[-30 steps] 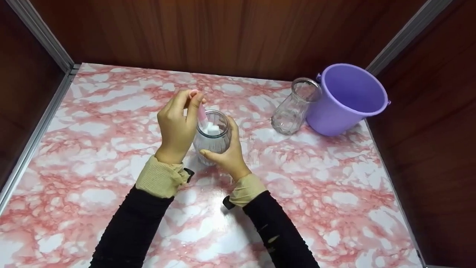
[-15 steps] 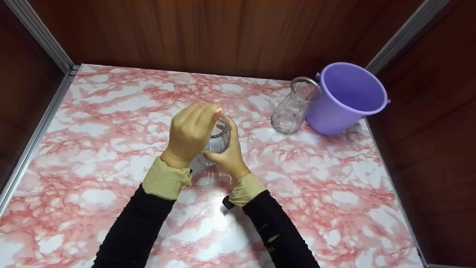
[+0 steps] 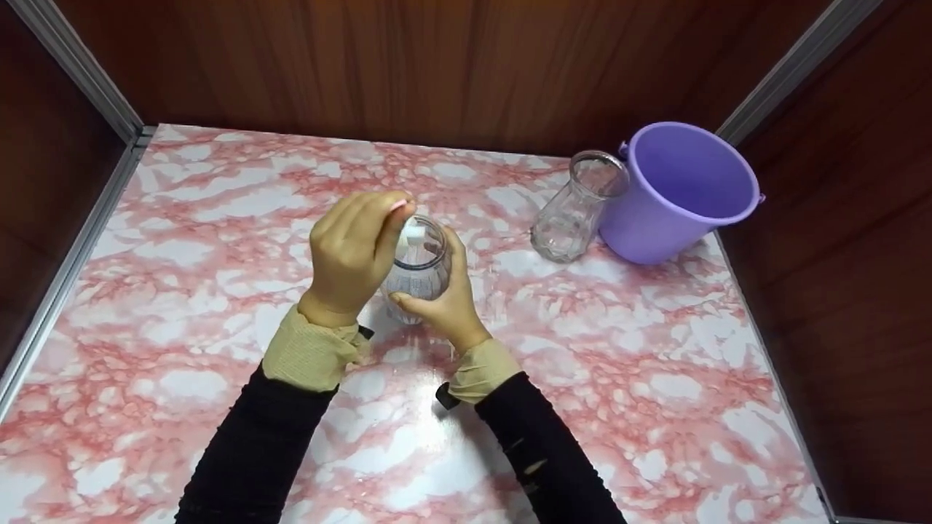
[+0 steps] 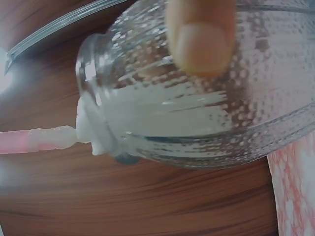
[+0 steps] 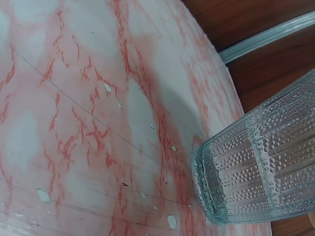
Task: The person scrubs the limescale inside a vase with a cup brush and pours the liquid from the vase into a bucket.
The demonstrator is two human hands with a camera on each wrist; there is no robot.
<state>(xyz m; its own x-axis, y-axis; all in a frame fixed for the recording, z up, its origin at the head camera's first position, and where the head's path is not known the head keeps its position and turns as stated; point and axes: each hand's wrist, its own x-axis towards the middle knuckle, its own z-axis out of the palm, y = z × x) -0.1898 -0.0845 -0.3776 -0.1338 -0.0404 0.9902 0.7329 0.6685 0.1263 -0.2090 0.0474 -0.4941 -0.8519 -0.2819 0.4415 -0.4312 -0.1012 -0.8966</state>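
My left hand point(image 3: 353, 240) pinches the pink handle point(image 3: 399, 204) of a bottle brush with a white sponge head point(image 3: 415, 231). In the head view the sponge shows at the vase's mouth, partly covered by the fingers. My right hand point(image 3: 448, 298) grips a clear, textured glass vase point(image 3: 419, 280) round its side, thumb towards me. The left wrist view has the sponge point(image 4: 162, 110) running through the neck into the vase point(image 4: 266, 98), with the pink handle point(image 4: 15, 141) outside. A thumb point(image 4: 204, 46) lies on the glass. The vase's base point(image 5: 211, 187) shows tilted in the right wrist view.
A second clear glass vase point(image 3: 564, 229) stands at the back right, close beside a purple bucket point(image 3: 648, 236). Brown wood panels point(image 3: 466, 73) enclose the back and sides of the red-and-white marbled table point(image 3: 641, 437).
My left hand went down over the vase's mouth, then came partly back up and left, with the white sponge showing again. The right hand and vase have stayed in place.
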